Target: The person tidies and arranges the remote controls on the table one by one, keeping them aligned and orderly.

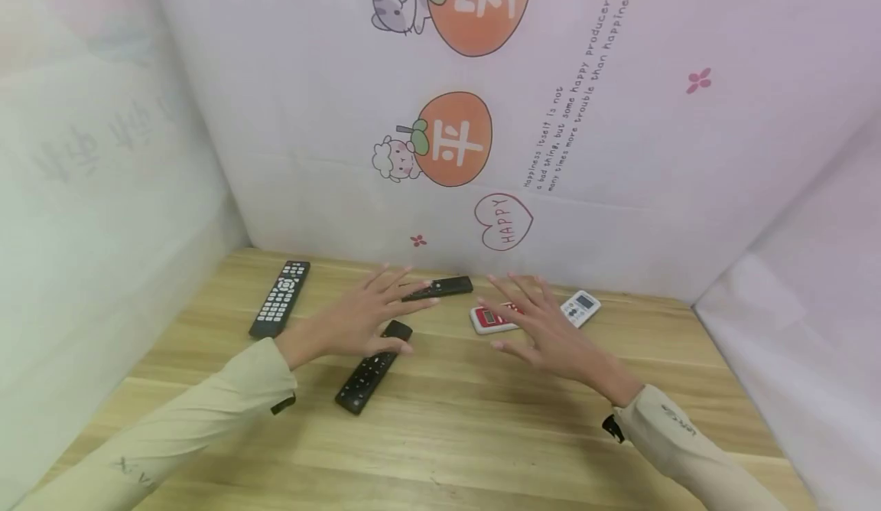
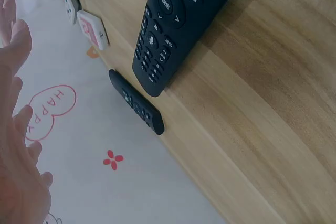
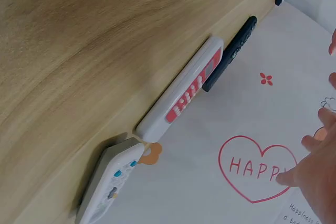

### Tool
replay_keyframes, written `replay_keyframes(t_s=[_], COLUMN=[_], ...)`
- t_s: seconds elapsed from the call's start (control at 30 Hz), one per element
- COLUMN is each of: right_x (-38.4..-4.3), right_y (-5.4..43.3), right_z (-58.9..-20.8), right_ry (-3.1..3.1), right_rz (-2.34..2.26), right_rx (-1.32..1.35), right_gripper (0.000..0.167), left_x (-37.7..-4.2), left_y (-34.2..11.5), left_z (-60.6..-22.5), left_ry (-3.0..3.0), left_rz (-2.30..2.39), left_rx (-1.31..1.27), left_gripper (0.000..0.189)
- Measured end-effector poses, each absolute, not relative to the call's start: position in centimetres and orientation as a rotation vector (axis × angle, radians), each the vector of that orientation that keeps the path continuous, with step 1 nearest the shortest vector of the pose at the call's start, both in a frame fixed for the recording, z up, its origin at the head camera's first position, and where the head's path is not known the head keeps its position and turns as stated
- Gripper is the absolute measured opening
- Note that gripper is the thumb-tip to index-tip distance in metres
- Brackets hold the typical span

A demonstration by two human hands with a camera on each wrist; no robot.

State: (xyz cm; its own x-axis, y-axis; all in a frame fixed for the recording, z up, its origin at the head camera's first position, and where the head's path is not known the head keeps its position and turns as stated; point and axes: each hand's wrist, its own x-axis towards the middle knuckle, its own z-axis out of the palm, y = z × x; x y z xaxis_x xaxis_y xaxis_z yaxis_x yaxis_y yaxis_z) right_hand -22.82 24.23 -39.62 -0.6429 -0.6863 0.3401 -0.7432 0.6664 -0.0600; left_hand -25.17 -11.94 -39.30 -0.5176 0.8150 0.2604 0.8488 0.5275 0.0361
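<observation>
Both hands are held above the wooden table with fingers spread, and neither grips anything. In the head view my left hand hovers over a black remote control, covering part of it. A smaller black remote lies behind its fingertips by the back wall. My right hand is above a white remote with a red face, hiding its right part. Beside that hand lies a white remote with a small screen. At the far left a black remote with white buttons lies slantwise.
A white printed cloth forms the back wall, meeting the table just behind the remotes. Pale cloth walls stand at the left and right. Each sleeve has a black strap piece near the wrist.
</observation>
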Motion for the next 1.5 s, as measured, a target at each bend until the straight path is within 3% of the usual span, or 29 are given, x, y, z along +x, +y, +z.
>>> replay_keyframes(t_s=[0.3, 1.1, 1.5], right_x=[-23.0, -25.3, -26.2], right_y=[24.7, 28.4, 30.7], right_z=[-39.3, -40.8, -41.8], right_ry=[-2.651, -2.663, -2.712], right_rz=[0.344, 0.443, 0.401], right_rx=[1.110, 0.954, 0.833], right_gripper=[0.062, 0.053, 0.060], left_x=[-25.8, -27.7, -27.8], left_y=[-12.9, -16.7, -19.6], left_z=[-39.6, -40.4, -40.9], left_ry=[-2.619, -2.666, -2.731], left_rz=[-0.303, -0.292, -0.305], left_rx=[-1.343, -1.159, -1.030], left_gripper=[0.068, 0.072, 0.068])
